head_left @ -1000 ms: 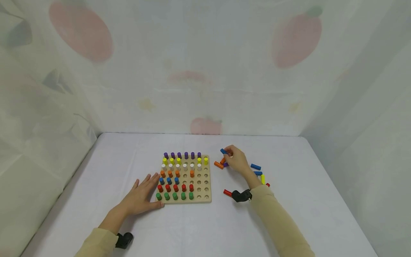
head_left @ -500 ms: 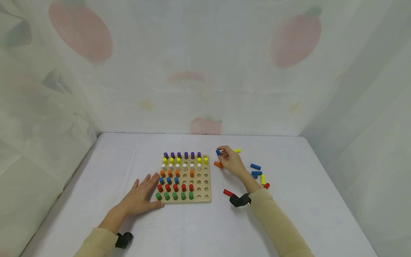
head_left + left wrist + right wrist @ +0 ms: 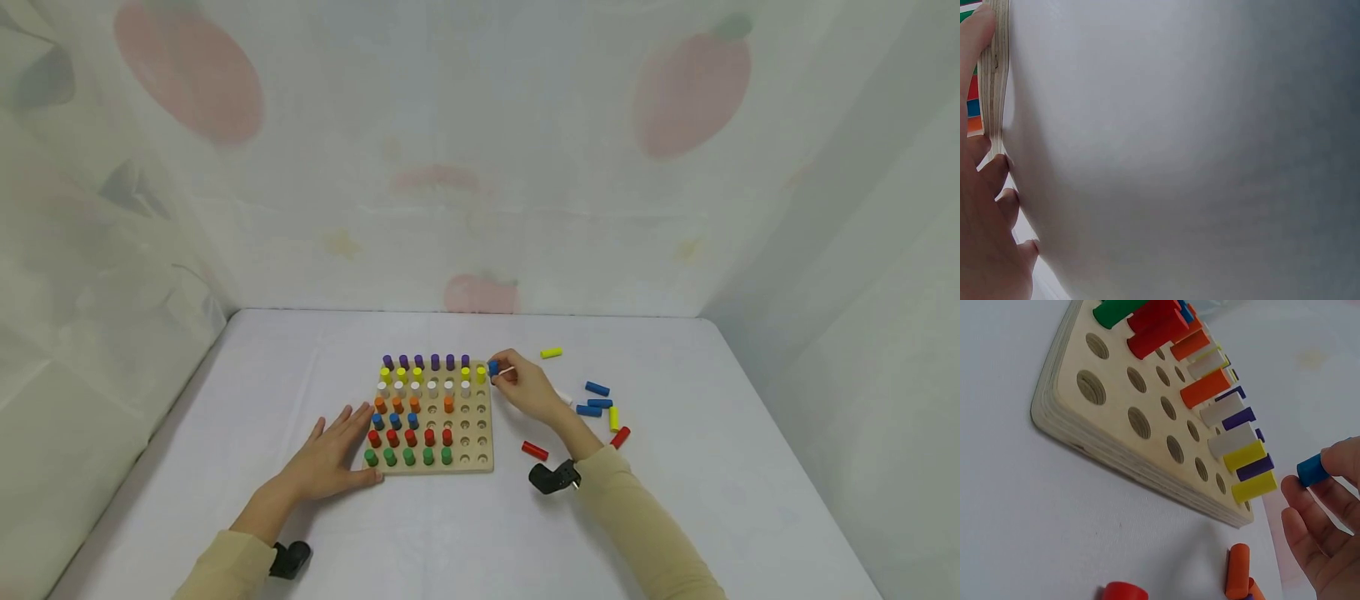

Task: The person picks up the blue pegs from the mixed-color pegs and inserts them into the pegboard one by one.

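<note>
A wooden pegboard (image 3: 472, 469) lies on the table, with rows of coloured pegs standing in part of its holes. My left hand (image 3: 327, 461) rests at its left side, fingers spread; in the left wrist view the thumb (image 3: 980, 28) touches the board's edge. Just beyond the right back corner of the board, my right hand (image 3: 528, 390) pinches a blue peg (image 3: 492, 367) between thumb and fingertips. The right wrist view has this blue peg (image 3: 1312, 470) above the table, apart from the board, near a standing yellow peg (image 3: 1254, 487).
Loose pegs lie right of the board: several blue (image 3: 597, 388), two yellow (image 3: 551, 353), two red (image 3: 535, 451) and a partly hidden white one (image 3: 564, 398). Orange pegs (image 3: 1237, 570) lie beneath the right hand. A patterned cloth (image 3: 480, 208) hangs behind the table.
My right hand has carried the blue peg leftward from the loose pegs to the board's right back corner, turning it more upright. The left hand has stayed put.
</note>
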Demonstrator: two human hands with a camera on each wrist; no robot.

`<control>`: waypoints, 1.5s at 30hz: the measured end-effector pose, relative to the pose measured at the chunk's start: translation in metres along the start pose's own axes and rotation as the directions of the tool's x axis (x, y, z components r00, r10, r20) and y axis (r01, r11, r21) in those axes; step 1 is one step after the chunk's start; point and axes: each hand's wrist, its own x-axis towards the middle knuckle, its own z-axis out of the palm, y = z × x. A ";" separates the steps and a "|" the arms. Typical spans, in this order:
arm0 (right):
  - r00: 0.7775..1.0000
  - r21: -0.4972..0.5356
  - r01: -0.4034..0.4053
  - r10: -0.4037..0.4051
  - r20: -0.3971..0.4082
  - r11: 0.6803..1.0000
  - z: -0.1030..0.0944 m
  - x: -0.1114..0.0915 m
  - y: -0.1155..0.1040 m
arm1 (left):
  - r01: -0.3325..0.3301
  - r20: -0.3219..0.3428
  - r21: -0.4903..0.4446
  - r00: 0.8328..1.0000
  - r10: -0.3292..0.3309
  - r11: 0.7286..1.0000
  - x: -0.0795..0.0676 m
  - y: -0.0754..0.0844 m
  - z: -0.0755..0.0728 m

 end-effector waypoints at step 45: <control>0.968 0.006 0.203 -0.201 0.151 0.979 0.048 -0.001 -0.032 | -0.008 -0.003 -0.004 1.000 0.008 1.000 0.000 0.000 -0.001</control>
